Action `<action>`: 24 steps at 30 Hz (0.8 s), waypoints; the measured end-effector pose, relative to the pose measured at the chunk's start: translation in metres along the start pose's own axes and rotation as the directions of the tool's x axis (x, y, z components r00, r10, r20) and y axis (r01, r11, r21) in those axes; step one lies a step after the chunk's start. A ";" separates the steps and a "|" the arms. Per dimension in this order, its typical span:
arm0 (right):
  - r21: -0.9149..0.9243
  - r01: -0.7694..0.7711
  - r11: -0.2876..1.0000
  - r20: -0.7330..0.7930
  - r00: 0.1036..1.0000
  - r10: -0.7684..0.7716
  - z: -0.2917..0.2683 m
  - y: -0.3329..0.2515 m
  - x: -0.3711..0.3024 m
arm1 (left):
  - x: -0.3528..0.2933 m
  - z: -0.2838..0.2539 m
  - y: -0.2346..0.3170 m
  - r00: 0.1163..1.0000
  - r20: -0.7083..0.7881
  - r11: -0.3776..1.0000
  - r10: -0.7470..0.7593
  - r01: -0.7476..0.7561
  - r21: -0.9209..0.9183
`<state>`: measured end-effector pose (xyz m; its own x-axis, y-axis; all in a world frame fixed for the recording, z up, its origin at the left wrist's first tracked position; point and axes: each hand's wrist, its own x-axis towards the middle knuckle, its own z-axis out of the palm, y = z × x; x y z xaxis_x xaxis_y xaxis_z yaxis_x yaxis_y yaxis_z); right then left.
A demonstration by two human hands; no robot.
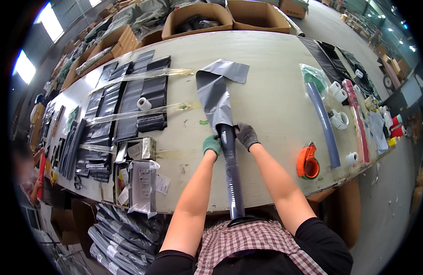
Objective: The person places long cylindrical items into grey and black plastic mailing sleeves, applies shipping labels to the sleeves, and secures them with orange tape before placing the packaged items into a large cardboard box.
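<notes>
— Fingers of both hands, where are they?

— They curl at the mouth of a grey plastic bag (214,98): the left hand (212,145), green-gloved, at its left edge, the right hand (247,136), in a dark grey glove, at its right edge. Their tips are partly hidden, so I cannot tell if they are clamped on the plastic or only touching.

— And what enters the bag?

— One end of a long, dark, shiny roll (233,178). It lies between the forearms, above the table (275,105); how far it goes inside, the bag hides.

— Which containers do you see farther out?

— To the left stands an open box (150,147) with white papers in it, and just beside it a grey tray (140,183) in clear film. At right, a clear bag (312,71) contains something green. Behind the far edge, one carton (223,13) holds dark bundles.

— What is difficult to see?

— Those bundles I cannot identify. At the near end of the roll, a black oval piece (242,221) rests against the checked apron (248,236); its kind is unclear. A person at the far left is blurred and partly cut off.

— How does the roll point?

— Its long axis runs from the apron away across the table, leaning slightly left. The bag's far end folds over to the right.
</notes>
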<state>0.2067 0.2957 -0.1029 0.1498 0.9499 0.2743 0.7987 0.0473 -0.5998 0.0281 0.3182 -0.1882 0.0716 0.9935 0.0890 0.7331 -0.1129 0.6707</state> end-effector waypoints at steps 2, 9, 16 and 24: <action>-0.135 -0.105 0.985 0.296 0.945 0.141 -0.010 0.025 -0.014 | -0.010 -0.011 0.035 0.907 0.382 0.972 -0.180 0.224 -0.075; 0.067 -0.021 0.998 0.883 0.466 -0.050 -0.085 0.053 -0.245 | -0.237 -0.061 0.015 0.536 0.838 0.990 0.105 0.023 -0.139; 0.631 -0.581 0.514 0.615 0.779 0.123 -0.102 0.033 -0.149 | -0.127 -0.122 0.120 0.609 0.768 0.876 -0.198 0.462 -0.140; 0.168 -0.705 0.689 0.818 0.490 0.301 -0.101 0.049 -0.195 | -0.174 -0.086 0.052 0.669 0.727 0.932 -0.156 0.343 -0.116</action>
<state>0.2755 0.0817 -0.1100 -0.1627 0.7322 -0.6614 0.3471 -0.5850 -0.7330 -0.0043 0.1381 -0.1050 0.4249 0.6949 -0.5801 0.6297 0.2335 0.7409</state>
